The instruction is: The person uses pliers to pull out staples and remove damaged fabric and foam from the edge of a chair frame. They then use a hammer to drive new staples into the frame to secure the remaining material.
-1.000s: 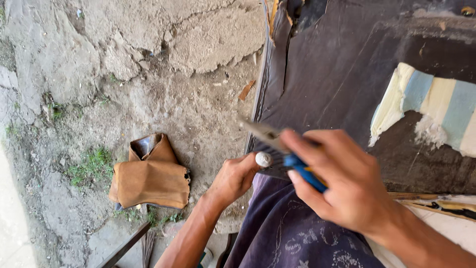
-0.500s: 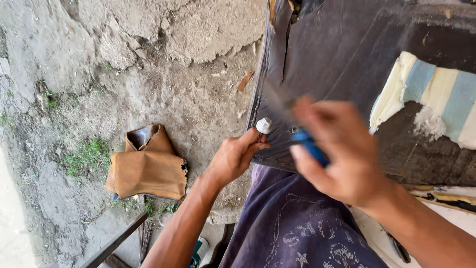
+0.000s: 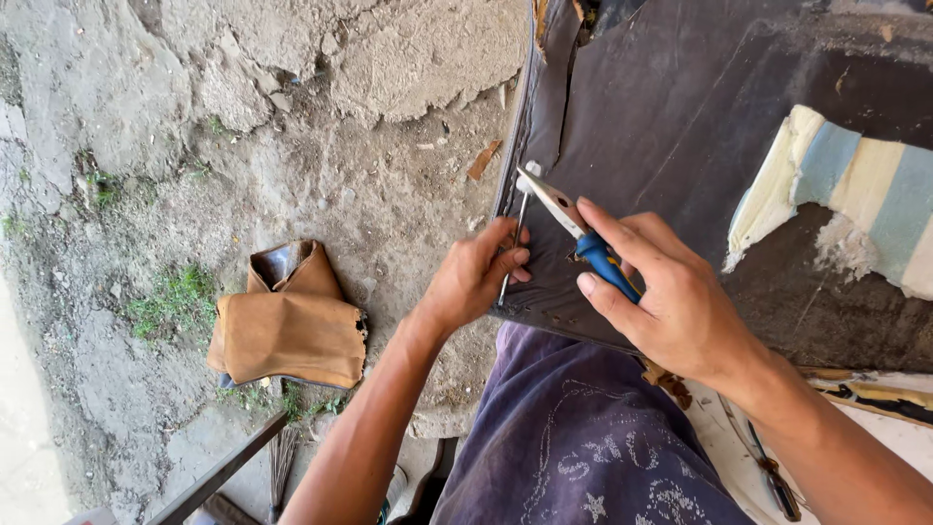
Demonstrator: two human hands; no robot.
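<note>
Hands: right [image 3: 671,301] grips pliers [image 3: 583,238], left [image 3: 476,277] steadies rod [image 3: 513,243] just beside

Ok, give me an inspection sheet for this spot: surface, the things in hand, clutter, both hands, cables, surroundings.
Surface: cracked concrete ground, dusty, with small tufts of grass.
Job's things: dark upholstered panel propped against the person's knee, its covering torn near the top edge; blue-handled pliers; thin metal rod along the panel's left edge.
Clutter: folded tan leather piece on the ground; striped foam scrap on the panel.
Grippers: left hand pinches the rod; right hand grips the pliers, whose tip meets the rod's top end.
Cables: nothing seen.
Surroundings: purple trouser leg below the panel; dark bar at lower left.
</note>
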